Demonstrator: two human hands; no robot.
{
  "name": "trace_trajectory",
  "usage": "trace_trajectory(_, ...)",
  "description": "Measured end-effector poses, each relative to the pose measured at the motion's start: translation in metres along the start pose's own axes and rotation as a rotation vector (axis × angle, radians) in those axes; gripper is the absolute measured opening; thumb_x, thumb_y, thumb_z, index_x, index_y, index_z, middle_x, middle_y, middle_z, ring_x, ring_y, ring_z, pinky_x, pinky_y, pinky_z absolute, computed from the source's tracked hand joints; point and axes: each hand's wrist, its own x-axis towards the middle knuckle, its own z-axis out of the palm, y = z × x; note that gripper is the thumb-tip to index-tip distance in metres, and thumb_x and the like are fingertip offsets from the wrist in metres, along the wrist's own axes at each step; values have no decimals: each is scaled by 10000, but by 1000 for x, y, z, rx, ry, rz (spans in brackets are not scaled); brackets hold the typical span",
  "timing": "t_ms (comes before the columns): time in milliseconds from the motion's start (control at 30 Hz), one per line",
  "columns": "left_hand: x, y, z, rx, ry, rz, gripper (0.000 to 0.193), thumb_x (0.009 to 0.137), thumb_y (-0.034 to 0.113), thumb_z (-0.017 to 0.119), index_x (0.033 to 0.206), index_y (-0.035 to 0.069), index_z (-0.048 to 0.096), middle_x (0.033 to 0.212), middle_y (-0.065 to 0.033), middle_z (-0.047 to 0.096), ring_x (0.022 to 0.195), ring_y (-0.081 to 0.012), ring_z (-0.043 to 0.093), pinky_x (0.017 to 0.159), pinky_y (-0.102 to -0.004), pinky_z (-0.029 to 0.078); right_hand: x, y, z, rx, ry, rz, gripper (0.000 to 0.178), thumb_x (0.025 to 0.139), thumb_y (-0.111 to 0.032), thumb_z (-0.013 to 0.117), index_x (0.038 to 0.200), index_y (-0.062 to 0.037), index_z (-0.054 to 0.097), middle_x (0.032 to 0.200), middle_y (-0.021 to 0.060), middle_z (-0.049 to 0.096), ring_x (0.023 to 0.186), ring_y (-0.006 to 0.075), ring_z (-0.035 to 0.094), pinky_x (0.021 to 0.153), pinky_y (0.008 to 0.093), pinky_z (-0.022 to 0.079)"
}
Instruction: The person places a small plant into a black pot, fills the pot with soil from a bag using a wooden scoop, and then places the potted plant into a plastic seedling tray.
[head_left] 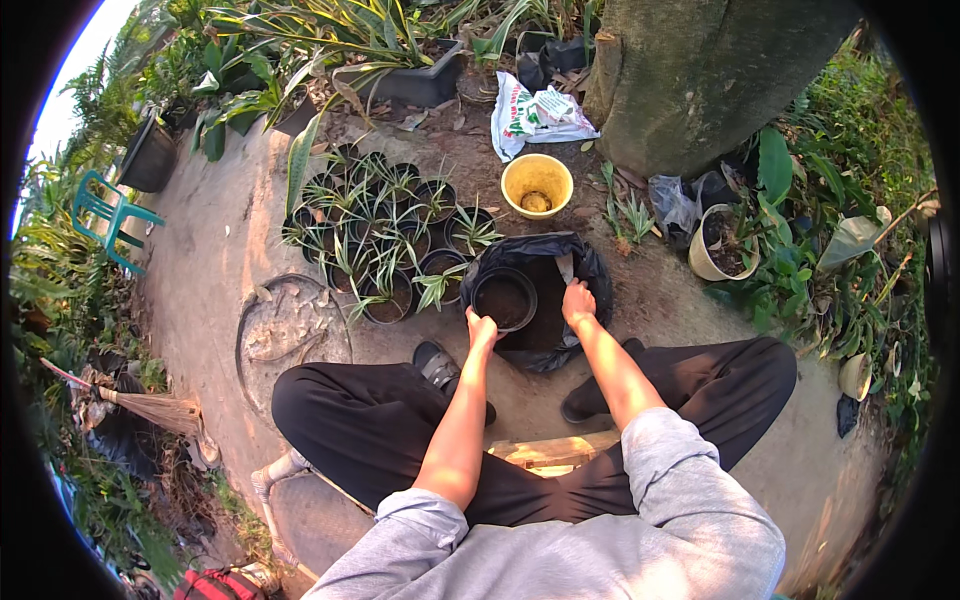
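Observation:
My left hand [481, 328] grips the rim of a round black plant pot [505, 299] that has dark soil inside. The pot is over the left part of an open black plastic bag [588, 262] of dark soil. On the bag's right side my right hand [578, 301] is closed round the handle of a small trowel. The trowel's pale blade [565, 267] points away from me, over the soil. Left of the bag stand several small black pots with spiky green-and-white seedlings [375, 235].
Beyond the bag stands a yellow bucket [537, 187], with a white printed sack [540, 115] behind it near a thick tree trunk [700, 80]. A cream pot [722, 245] is at the right. A green chair [115, 218] and a straw broom [155, 408] are at the left.

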Motion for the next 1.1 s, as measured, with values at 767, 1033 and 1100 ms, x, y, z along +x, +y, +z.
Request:
trace_trajectory(767, -6, 13, -3, 15, -119, -42, 608, 885, -12, 300, 1464, 165, 237, 1403, -155, 457, 1183, -341, 577, 867, -550, 561, -38, 10, -11, 404, -519, -134, 421, 798, -234, 783, 1058, 17, 566, 952, 224, 683, 949, 337, 682, 771, 452, 535)
trace_trajectory(1033, -7, 4, -10, -35, -130, -68, 582, 888, 15, 286, 1454, 148, 262, 1395, -153, 473, 1171, -349, 587, 864, -562, 562, -29, 34, -84, 287, -376, -388, 336, 795, -235, 770, 973, -2, 605, 897, 188, 692, 890, 330, 682, 753, 421, 523)
trace_trajectory(1100, -6, 4, -9, -28, -145, -65, 606, 876, 12, 294, 1462, 159, 252, 1395, -146, 474, 1161, -337, 593, 873, -553, 560, -31, 28, -112, 215, -362, -462, 322, 812, -242, 761, 973, -7, 611, 924, 186, 692, 923, 323, 676, 777, 413, 515)
